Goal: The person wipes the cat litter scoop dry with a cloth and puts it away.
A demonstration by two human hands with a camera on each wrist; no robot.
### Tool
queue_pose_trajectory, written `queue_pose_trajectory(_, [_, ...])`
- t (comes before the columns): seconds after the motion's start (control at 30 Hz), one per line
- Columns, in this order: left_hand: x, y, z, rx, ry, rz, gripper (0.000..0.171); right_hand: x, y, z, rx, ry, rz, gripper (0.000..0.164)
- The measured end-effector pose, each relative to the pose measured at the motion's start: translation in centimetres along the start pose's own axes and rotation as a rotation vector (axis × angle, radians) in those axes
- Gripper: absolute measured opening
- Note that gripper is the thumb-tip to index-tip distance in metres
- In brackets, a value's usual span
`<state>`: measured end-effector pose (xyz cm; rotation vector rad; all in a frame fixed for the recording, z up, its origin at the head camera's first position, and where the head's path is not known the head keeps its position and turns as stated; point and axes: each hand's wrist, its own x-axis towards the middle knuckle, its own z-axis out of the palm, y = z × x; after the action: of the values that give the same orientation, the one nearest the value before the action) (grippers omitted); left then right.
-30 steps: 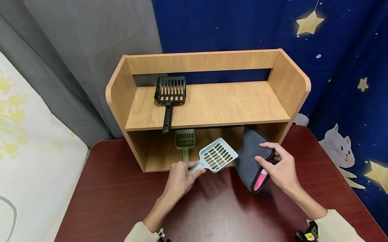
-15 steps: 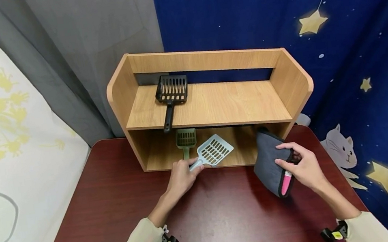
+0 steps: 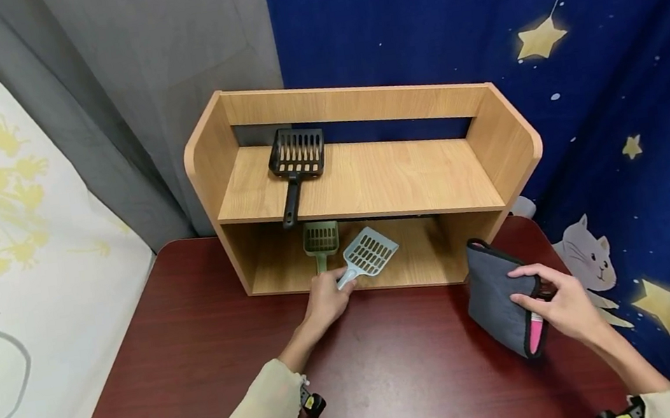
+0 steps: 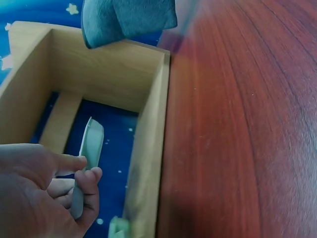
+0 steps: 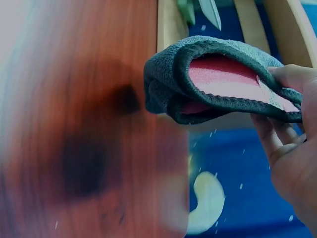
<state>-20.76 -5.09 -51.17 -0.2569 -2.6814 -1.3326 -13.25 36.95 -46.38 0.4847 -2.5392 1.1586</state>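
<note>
My left hand (image 3: pixel 326 300) pinches the handle of a pale blue slotted litter scoop (image 3: pixel 371 252), held at the front of the lower shelf. In the left wrist view the scoop (image 4: pixel 92 141) shows edge-on between thumb and fingers. My right hand (image 3: pixel 566 302) grips a folded grey cloth (image 3: pixel 502 300) with dark edging, over the table right of the shelf. Its pink and white inner side (image 5: pixel 225 77) shows in the right wrist view. A green slotted scoop (image 3: pixel 320 238) lies on the lower shelf, its handle end hidden by my left hand.
The two-tier wooden shelf unit (image 3: pixel 413 174) stands at the back of the dark red table (image 3: pixel 388 371). A black slotted scoop (image 3: pixel 296 154) lies on its upper board, handle over the front edge. Curtains (image 3: pixel 386 18) hang behind.
The right hand has carried the grey cloth out from the lower shelf's right side, rightward and nearer. The left hand has shifted slightly, taking the pale blue scoop further into the shelf opening.
</note>
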Motion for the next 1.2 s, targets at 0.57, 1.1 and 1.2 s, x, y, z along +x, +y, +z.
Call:
queue_pose_trajectory(0.57, [2.4, -1.1, 3.9, -0.078, 0.055, -0.090, 0.034, -1.6, 2.7, -3.5, -0.157, 0.067, -0.120, 0.055])
queue_pose_trajectory(1.1, [4.6, -1.7, 7.4, 0.007, 0.098, -0.107, 0.013, -2.9, 3.1, 1.8, -0.078, -0.041, -0.156, 0.053])
queue_pose_trajectory(1.2, [4.8, -1.0, 7.3, -0.002, 0.093, -0.134, 0.010, -3.0, 3.2, 3.0, -0.042, -0.071, -0.161, 0.054])
